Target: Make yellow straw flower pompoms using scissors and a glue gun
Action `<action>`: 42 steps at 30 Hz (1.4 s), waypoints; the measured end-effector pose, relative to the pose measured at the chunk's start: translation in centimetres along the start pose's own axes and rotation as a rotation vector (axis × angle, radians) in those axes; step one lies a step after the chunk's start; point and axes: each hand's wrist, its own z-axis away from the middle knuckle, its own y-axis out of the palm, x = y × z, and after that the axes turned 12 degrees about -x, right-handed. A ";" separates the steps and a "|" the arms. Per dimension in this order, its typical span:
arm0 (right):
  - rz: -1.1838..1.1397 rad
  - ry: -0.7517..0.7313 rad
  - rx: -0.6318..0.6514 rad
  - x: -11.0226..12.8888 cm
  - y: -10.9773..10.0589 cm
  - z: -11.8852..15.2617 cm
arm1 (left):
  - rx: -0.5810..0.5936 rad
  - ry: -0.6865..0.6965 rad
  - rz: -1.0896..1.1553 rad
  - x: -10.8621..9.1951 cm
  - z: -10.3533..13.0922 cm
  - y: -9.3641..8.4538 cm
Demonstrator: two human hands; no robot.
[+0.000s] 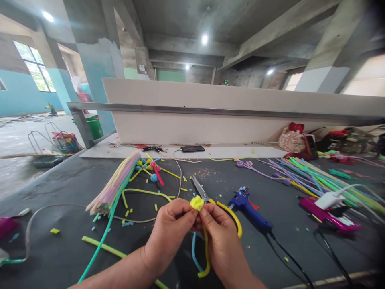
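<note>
Between the fingertips of both hands is a small fuzzy yellow pipe-cleaner ball (197, 203). My left hand (171, 228) pinches it from the left, and my right hand (221, 233) from the right. Below the fingers a curved yellow strip (207, 257) and a light blue strand (196, 253) show; I cannot tell whether they join the ball. Scissors (201, 189) with yellow handles lie just behind the hands, partly covered by the right one. A blue hot glue gun (251, 209) rests right of them, its nozzle end among small blue bits.
A bundle of pastel pipe cleaners (116, 184) lies at left, with more coloured stems (319, 176) at right. A phone (192, 148) lies at the back by the white partition (186, 128). A magenta power strip (329, 214) with cables sits right. Yellow and blue scraps dot the dark table (270, 257).
</note>
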 end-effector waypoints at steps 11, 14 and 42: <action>0.242 -0.204 -0.101 0.4 0.2 0.2 | 0.023 0.064 0.042 0.4 0.2 0.0; 0.241 -0.211 -0.084 0.5 0.3 0.4 | 0.029 0.020 0.107 0.7 -0.1 0.0; -0.066 0.440 0.170 2.3 -0.1 0.1 | 0.236 -0.157 0.347 0.5 0.0 -0.8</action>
